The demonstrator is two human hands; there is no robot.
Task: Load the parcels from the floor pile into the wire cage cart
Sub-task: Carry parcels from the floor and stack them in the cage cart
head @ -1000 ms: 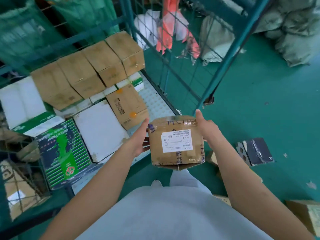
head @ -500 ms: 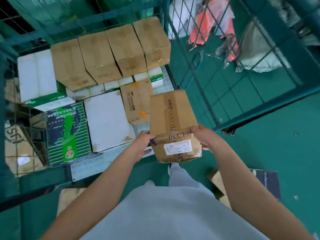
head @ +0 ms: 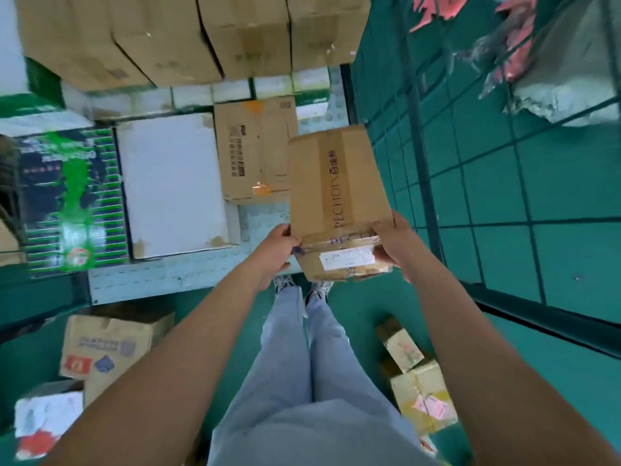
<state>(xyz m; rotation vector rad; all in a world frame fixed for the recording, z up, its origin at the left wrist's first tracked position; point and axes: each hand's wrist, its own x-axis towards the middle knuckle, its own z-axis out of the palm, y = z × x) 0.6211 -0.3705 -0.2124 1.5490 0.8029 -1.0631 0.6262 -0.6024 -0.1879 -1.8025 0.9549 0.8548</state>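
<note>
Parcel in hand: we have the brown carton (head: 339,193) up in the air, tilted, its far end out over the bare strip of the cart floor (head: 161,280) at the right side, beside the mesh wall (head: 470,163).
Left hand: our left hand (head: 274,245) clamps the carton's near left corner, fingers curled against its side.
Right hand: our right hand (head: 395,243) wraps the near right corner, thumb on top, fingers underneath.
Already loaded: a row of tall brown boxes (head: 188,38) at the back, a flat white box (head: 174,186), a green-striped paper box (head: 72,200) and a smaller brown box (head: 255,149) all sit inside.
Still to go: we judge plenty is left; a printed carton (head: 104,348), a white parcel (head: 43,422) and yellow taped parcels (head: 420,391) lie on the floor by our feet.
Progress call: partly loaded, this one not yet set down.
Writing on our carton: the tape reads "PECHOIN" with Chinese characters above it; the white shipping label (head: 346,257) is too blurred to read.
Other print: the green box's lettering is smeared and cannot be read.
</note>
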